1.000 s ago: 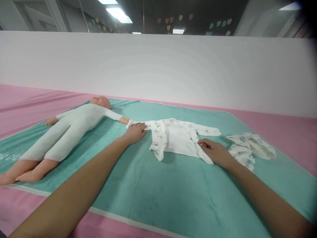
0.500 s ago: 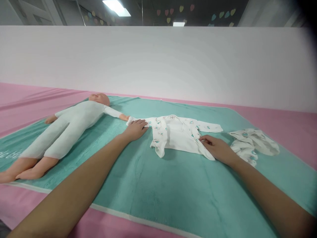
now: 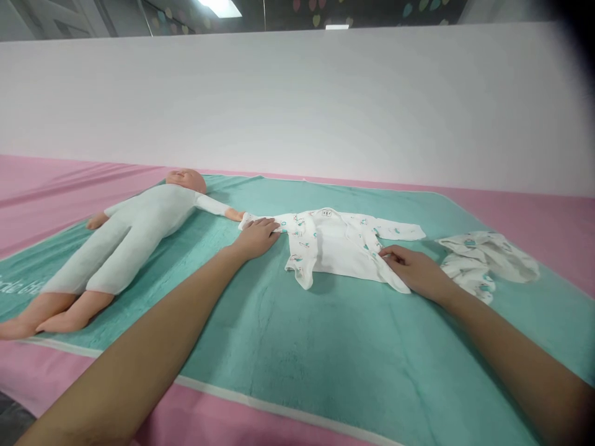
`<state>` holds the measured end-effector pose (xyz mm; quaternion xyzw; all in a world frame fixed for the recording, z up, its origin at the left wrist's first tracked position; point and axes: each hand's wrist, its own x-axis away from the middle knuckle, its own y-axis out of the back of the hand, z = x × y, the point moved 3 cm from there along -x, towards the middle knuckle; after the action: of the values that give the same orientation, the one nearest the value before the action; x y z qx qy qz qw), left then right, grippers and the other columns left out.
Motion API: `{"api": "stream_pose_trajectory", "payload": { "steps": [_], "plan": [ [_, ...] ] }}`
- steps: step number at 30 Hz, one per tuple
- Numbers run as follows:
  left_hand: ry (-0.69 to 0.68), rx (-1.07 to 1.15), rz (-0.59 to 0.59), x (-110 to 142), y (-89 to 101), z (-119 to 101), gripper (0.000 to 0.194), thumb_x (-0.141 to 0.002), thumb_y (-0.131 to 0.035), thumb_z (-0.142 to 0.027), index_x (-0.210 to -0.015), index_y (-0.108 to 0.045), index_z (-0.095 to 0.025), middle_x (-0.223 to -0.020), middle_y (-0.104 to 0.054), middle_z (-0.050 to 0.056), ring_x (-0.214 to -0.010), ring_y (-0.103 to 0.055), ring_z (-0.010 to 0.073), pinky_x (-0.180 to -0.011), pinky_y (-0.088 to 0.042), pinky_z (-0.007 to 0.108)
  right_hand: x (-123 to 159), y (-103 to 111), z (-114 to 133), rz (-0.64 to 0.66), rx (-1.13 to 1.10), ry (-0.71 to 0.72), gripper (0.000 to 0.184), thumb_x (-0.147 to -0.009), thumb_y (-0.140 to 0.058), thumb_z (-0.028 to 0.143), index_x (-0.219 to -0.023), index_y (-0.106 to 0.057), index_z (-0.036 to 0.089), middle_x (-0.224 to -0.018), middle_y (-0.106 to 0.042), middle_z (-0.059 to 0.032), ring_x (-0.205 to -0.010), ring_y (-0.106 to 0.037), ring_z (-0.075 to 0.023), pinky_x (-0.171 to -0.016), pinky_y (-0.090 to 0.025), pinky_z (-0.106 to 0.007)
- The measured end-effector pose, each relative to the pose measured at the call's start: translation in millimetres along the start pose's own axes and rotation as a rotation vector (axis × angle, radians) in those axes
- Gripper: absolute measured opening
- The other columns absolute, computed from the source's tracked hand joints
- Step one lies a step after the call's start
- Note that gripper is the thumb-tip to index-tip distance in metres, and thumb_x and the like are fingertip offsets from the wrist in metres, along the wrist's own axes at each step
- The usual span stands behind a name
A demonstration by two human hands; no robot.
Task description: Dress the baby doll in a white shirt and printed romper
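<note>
A small white shirt (image 3: 332, 251) with a coloured print lay spread open on a green cloth (image 3: 297, 347), its two sleeves stretched out to either side and its front panels parted. The left hand (image 3: 256, 239) rested palm down on the sleeve nearer the doll (image 3: 153, 214), its fingers extended and loose, pressing on the fabric rather than gripping it. The right hand (image 3: 416, 269) was at the opposite side edge of the shirt, its fingers bent and touching the fabric; they partly hid one another, so whether they pinched the edge could not be told.

The doll, in a pale suit, lay on its back to the left, one arm reaching out so that its hand ended just beside the shirt's cuff. A second printed garment (image 3: 506, 260) lay crumpled beyond the right hand. Pink fabric (image 3: 525, 217) showed around the cloth, and a white wall (image 3: 297, 105) rose behind.
</note>
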<state>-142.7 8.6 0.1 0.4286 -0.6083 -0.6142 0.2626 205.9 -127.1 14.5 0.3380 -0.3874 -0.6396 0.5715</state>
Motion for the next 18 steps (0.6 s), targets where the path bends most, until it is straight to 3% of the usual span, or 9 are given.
{"api": "stream_pose_trajectory", "payload": {
  "steps": [8,18],
  "plan": [
    [-0.002,0.008,-0.002,-0.2,0.6,-1.6,0.047,-0.093,-0.025,-0.044,-0.127,-0.051,-0.023,-0.140,-0.045,0.004,-0.131,-0.036,0.0246,-0.107,-0.029,0.046,1.3,0.2,1.5,0.008,-0.013,-0.033,0.031,-0.082,-0.042,0.049,-0.099,-0.061,0.031,-0.087,-0.068,0.0026,-0.073,-0.061,-0.0180,-0.063,-0.043,-0.029],
    [0.004,0.006,0.002,0.5,2.2,-3.2,0.048,-0.094,-0.024,-0.045,-0.127,-0.051,-0.024,-0.140,-0.045,0.005,-0.131,-0.036,0.0241,-0.107,-0.029,0.045,-1.4,-1.2,-2.4,-0.014,-0.019,0.008,0.035,-0.081,-0.041,0.052,-0.098,-0.062,0.029,-0.082,-0.068,-0.0009,-0.066,-0.060,-0.0190,-0.057,-0.042,-0.029]
  ]
}}
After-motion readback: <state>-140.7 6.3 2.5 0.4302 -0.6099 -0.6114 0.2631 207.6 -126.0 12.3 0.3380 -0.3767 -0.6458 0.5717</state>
